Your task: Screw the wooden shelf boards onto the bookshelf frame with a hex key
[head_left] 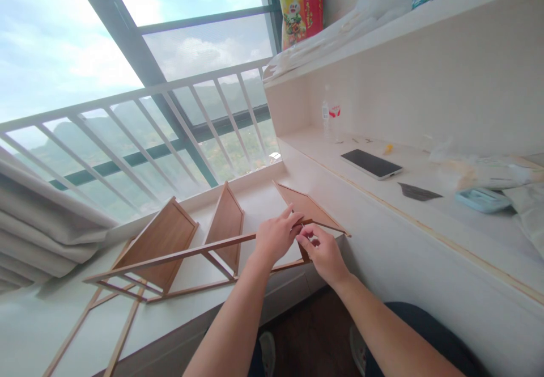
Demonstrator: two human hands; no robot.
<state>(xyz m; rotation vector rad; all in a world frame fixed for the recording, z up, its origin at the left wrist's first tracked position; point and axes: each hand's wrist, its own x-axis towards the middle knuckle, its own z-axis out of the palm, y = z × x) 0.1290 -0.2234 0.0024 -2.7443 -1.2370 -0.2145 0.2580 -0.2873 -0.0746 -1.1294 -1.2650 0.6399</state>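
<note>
A brown wooden shelf rack (170, 256) lies on its side on the white window ledge, its panels standing upright between thin rails. My left hand (276, 234) is at the rack's right end, fingers closed around the upper rail beside the end panel (312, 204). Close against it, my right hand (323, 252) is pinched at the same corner. Something small may be between the fingertips, but it is too small to make out. A second wooden frame (123, 331) lies at the lower left, partly out of view.
On the white counter (408, 218) to the right lie a tablet (371, 163), a dark strip (419, 191), a light-blue case (483, 199) and plastic bags (480, 170). A clear bottle (326, 116) stands farther back. Railing (140, 96) and curtain (42, 224) border the ledge.
</note>
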